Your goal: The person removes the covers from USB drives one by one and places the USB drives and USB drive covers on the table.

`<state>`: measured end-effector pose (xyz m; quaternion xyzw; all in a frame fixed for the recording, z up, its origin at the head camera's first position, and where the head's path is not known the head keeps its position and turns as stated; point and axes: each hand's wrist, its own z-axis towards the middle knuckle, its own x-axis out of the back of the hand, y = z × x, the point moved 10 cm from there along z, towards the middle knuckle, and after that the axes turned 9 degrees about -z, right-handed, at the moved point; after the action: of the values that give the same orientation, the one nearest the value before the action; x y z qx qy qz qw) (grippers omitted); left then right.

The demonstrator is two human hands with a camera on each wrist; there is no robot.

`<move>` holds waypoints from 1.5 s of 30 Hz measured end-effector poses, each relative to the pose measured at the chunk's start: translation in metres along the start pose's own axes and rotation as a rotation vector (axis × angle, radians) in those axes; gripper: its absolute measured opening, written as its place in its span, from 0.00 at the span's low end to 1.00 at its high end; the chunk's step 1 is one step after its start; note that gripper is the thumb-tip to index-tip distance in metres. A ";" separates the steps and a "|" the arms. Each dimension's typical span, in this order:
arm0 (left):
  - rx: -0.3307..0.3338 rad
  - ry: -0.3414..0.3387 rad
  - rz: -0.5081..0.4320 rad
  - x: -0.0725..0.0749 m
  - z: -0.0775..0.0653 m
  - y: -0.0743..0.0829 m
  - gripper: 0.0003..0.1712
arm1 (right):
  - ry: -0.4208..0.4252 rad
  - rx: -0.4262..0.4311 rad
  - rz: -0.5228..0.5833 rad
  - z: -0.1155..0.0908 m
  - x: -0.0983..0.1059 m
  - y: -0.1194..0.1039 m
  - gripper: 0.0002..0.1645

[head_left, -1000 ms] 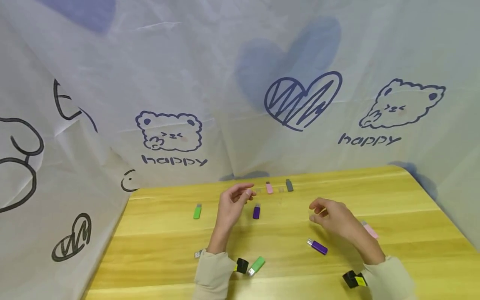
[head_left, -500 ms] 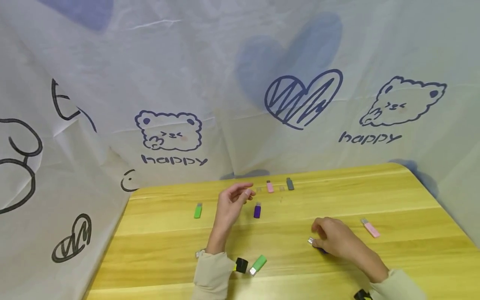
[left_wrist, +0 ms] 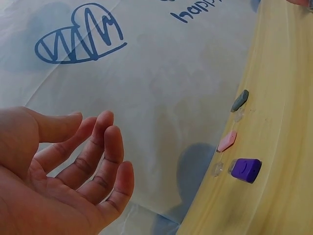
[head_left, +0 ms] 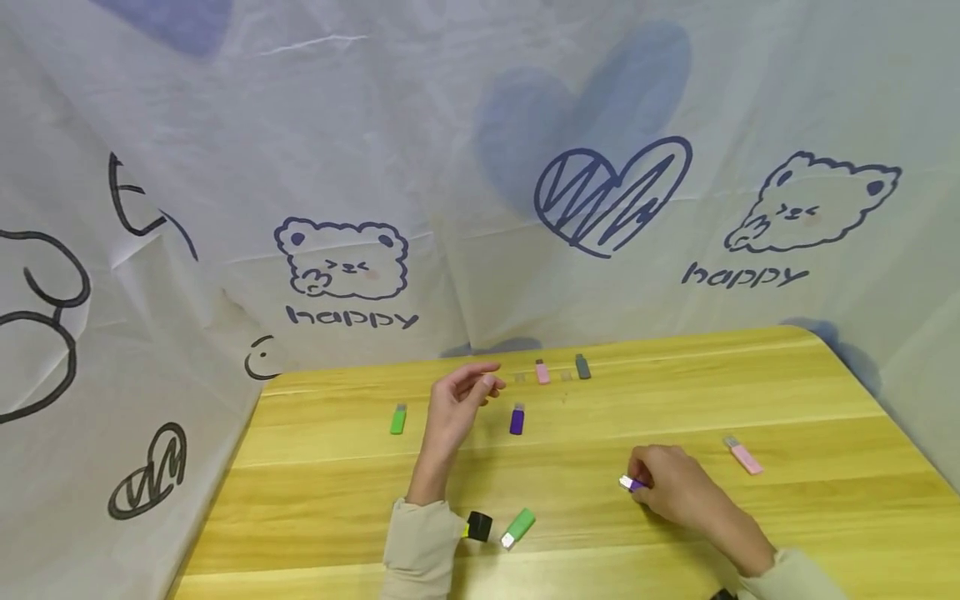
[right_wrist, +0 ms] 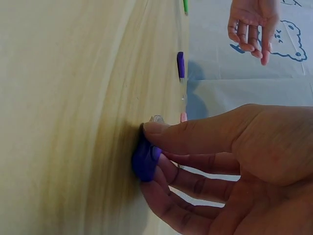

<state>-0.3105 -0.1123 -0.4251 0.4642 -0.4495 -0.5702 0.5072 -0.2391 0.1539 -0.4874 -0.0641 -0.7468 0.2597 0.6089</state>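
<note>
My right hand [head_left: 678,490] pinches a purple USB flash drive [right_wrist: 144,161] between thumb and fingers, low over the yellow wood-grain table. In the head view, the drive's silver plug points left out of the grip, and the fingers cover much of its body. Held above the table, my left hand [head_left: 452,410] has loosely bent fingers with nothing in them. Closest to it lies another purple USB flash drive [head_left: 517,419], seen just to its right. That same drive [left_wrist: 246,170] shows at the lower right of the left wrist view.
A pink drive [head_left: 542,372] and a grey drive [head_left: 582,367] lie along the back, with small clear pieces [head_left: 566,377] beside them. Green drives lie at left [head_left: 398,419] and front [head_left: 518,528]. Another pink drive [head_left: 743,455] lies right. A printed cloth [head_left: 480,208] hangs behind the table.
My right hand has moved down toward the front of the table, taken hold of the purple flash drive there and turned it slightly. My left hand has stayed nearly in place.
</note>
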 end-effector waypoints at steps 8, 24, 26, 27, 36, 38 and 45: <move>0.000 -0.010 0.005 -0.002 0.000 -0.001 0.13 | 0.060 0.021 0.037 -0.006 0.004 0.001 0.14; 0.003 -0.010 -0.008 -0.002 0.002 -0.004 0.12 | 0.271 0.174 0.100 0.005 0.061 -0.042 0.11; -0.001 -0.011 -0.012 -0.002 0.002 -0.003 0.12 | 0.312 0.190 0.107 0.007 0.068 -0.051 0.12; -0.002 -0.012 -0.015 -0.002 0.002 -0.002 0.12 | 0.330 0.201 0.111 0.008 0.072 -0.056 0.12; 0.003 -0.016 -0.014 0.002 0.001 -0.005 0.12 | 0.423 0.276 0.187 0.025 0.093 -0.093 0.14; 0.009 -0.020 -0.013 0.002 0.001 -0.005 0.12 | 0.430 0.267 0.213 0.029 0.095 -0.097 0.13; -0.008 -0.048 -0.014 -0.003 0.001 -0.004 0.11 | 0.420 0.248 0.335 0.044 0.096 -0.107 0.12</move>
<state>-0.3119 -0.1094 -0.4286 0.4516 -0.4559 -0.5865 0.4942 -0.2815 0.0884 -0.3590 -0.1640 -0.5461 0.4269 0.7019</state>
